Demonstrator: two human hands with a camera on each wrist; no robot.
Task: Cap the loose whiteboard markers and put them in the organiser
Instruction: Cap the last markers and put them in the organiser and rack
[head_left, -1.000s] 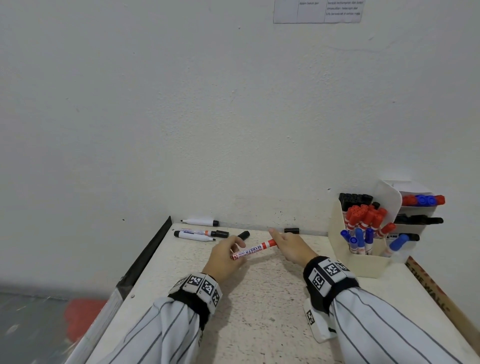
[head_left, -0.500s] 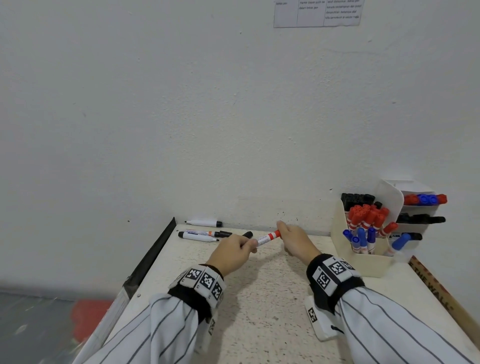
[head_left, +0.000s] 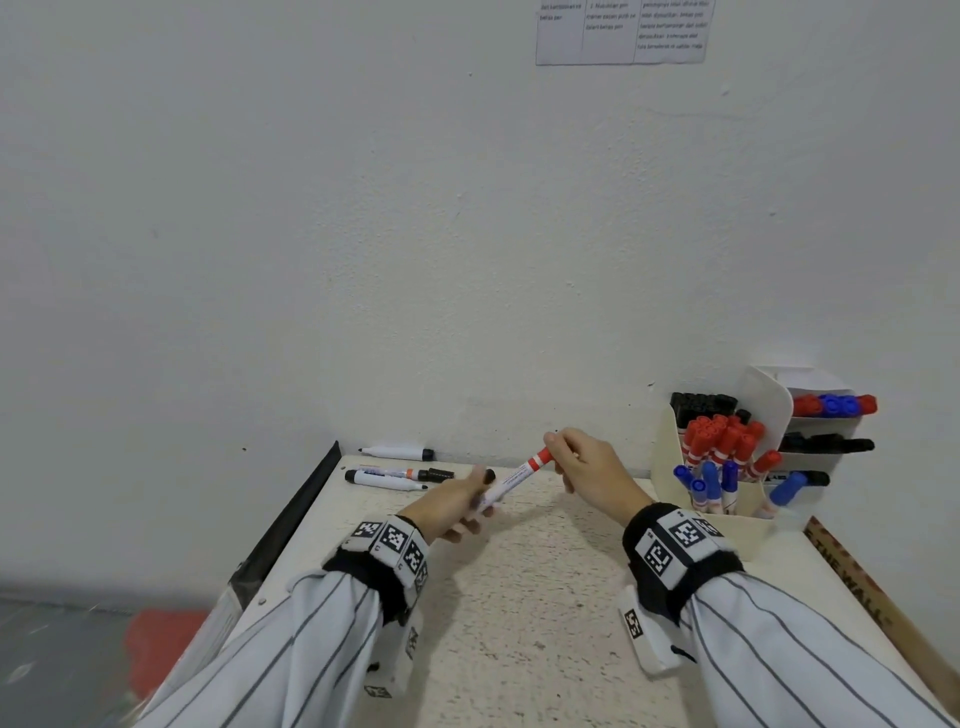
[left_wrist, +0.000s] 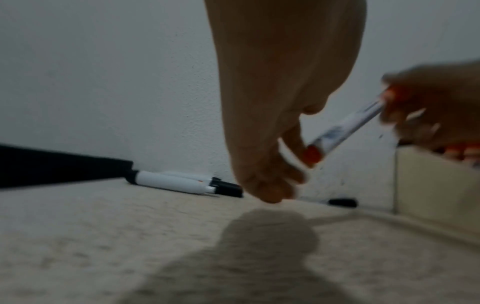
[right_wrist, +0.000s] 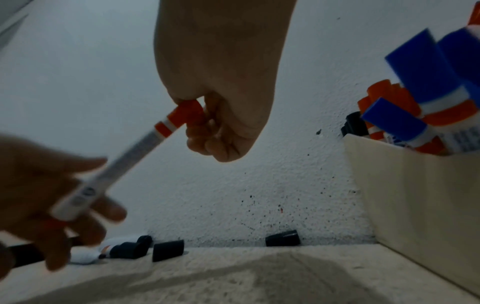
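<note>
Between both hands, off the table: red marker (head_left: 514, 477), tilted, cap end up toward the right. Right hand (head_left: 592, 470) fingertips (right_wrist: 200, 115) pinch the red cap (right_wrist: 188, 113), which looks seated on the barrel; remaining fingers curled into the palm. Left hand (head_left: 451, 506) holds the barrel's lower end, fingers loosely wrapped round it; the red tail plug (left_wrist: 313, 154) shows just past them. Wrist views are blurred, so exact finger contact on the left is unclear.

Beyond the left fingers, near the wall: three white markers with black ends (head_left: 387, 478) lying flat, close together, at least one showing a bare tip. Just past them a loose black cap (right_wrist: 168, 250); a second black cap (right_wrist: 282, 238) lies against the wall, below and beyond the right fingers.

Right of the right fingers: cream organiser (head_left: 727, 525), front compartment already packed with upright red, blue and black markers (head_left: 719, 441); more markers lie sideways in its rear shelves (head_left: 831, 405). Nothing sits between the right hand and the organiser.

Speckled table (head_left: 519, 623), white wall behind, printed sheet (head_left: 621, 31) high up.
</note>
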